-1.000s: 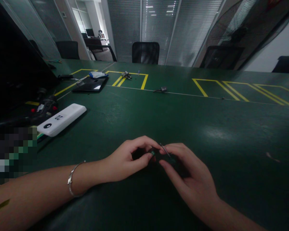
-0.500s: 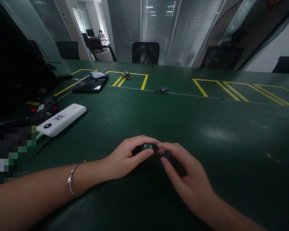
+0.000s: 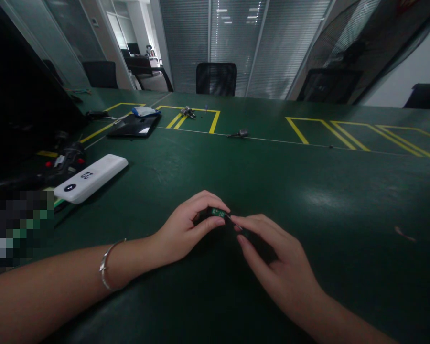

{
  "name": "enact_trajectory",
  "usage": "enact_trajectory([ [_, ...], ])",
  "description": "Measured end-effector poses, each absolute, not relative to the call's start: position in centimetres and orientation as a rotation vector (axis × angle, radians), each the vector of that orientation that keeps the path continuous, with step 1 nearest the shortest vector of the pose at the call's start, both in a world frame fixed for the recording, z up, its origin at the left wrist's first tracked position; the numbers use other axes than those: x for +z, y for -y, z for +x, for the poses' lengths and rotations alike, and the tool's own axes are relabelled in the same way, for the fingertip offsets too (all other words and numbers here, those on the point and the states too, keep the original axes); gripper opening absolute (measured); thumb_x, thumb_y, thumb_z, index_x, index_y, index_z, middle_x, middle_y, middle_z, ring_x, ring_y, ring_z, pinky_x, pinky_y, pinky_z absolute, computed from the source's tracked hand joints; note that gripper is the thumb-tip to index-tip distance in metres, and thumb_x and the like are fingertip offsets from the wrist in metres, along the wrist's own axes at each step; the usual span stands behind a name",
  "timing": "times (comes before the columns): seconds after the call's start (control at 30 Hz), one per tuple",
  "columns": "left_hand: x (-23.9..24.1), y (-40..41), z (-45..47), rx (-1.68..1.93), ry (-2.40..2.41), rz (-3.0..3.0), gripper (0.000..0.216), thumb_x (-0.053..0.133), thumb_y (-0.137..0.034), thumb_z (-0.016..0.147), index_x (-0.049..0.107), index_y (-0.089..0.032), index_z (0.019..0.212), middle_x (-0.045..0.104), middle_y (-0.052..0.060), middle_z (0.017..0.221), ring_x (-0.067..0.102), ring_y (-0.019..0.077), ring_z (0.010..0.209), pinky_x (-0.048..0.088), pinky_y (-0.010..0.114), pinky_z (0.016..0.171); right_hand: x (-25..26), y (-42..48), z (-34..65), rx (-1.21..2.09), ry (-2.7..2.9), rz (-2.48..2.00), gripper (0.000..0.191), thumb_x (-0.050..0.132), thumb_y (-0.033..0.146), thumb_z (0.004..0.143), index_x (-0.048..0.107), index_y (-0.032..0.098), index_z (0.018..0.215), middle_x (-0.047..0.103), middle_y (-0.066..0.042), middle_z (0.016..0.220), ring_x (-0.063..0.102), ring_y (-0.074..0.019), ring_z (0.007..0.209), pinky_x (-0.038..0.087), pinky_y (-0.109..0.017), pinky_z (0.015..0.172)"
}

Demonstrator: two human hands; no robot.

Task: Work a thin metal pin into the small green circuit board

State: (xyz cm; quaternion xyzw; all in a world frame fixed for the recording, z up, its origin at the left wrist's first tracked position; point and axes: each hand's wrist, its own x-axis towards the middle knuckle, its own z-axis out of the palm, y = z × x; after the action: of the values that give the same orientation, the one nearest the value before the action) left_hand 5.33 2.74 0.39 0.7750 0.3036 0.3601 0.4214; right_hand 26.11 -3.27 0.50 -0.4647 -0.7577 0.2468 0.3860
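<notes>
Between the thumb and fingers of my left hand (image 3: 191, 227) is a small dark part with a green circuit board (image 3: 218, 212) on its upper face. My right hand (image 3: 277, 253) pinches a thin metal pin-like piece (image 3: 235, 222), dark at its lower end; its exact kind is too small and dim to make out. The pin's far tip is at the right end of the circuit board, by my left fingertips. Whether it touches the board I cannot tell. Both hands are just over the green tabletop (image 3: 208, 306).
A white power bank (image 3: 93, 177) lies to the left, near a dark device with red buttons (image 3: 66, 160). Farther back are a black folder-like slab (image 3: 135, 126) with a blue-and-white packet (image 3: 145, 111), small metal parts (image 3: 188, 112) and a cylindrical metal piece (image 3: 242, 133). Yellow tape marks the table.
My left hand has tilted the circuit board and raised it slightly. The pin in my right hand has swung flatter, its tip now lower and closer to the board's right end.
</notes>
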Motion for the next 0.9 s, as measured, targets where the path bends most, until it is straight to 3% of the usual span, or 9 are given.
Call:
enact_trajectory([
  [0.3,0.64,-2.66,5.21,0.867,-0.813,2.019,0.018,0.062,-0.020,0.091,0.067,-0.020,0.109,0.064,0.005,0.101,0.060,0.0179,0.095,0.048,0.031,0.085,0.47,3.21,26.01,0.646,1.923,-1.194,0.032,0.053,0.012,0.089,0.066,0.026,0.114,0.068,-0.005,0.102,0.068,-0.0175,0.092,0.057,-0.031,0.078],
  [0.63,0.45,-2.79,5.80,0.756,-0.631,1.369,0.016,0.067,-0.011,0.085,0.068,-0.014,0.101,0.067,0.003,0.095,0.066,0.0135,0.086,0.053,0.027,0.081,0.15,3.26,26.21,0.673,1.923,-1.103,0.036,0.055,0.010,0.089,0.063,0.029,0.119,0.067,-0.002,0.104,0.066,-0.0149,0.095,0.055,-0.028,0.081],
  [0.9,0.25,-2.68,5.91,0.781,-0.614,1.280,0.018,0.067,-0.011,0.085,0.070,-0.015,0.103,0.068,0.002,0.096,0.067,0.0111,0.083,0.055,0.023,0.078,0.18,3.28,26.16,0.678,1.911,-1.089,0.034,0.055,0.009,0.089,0.062,0.027,0.118,0.066,-0.004,0.104,0.065,-0.0153,0.095,0.054,-0.028,0.081],
])
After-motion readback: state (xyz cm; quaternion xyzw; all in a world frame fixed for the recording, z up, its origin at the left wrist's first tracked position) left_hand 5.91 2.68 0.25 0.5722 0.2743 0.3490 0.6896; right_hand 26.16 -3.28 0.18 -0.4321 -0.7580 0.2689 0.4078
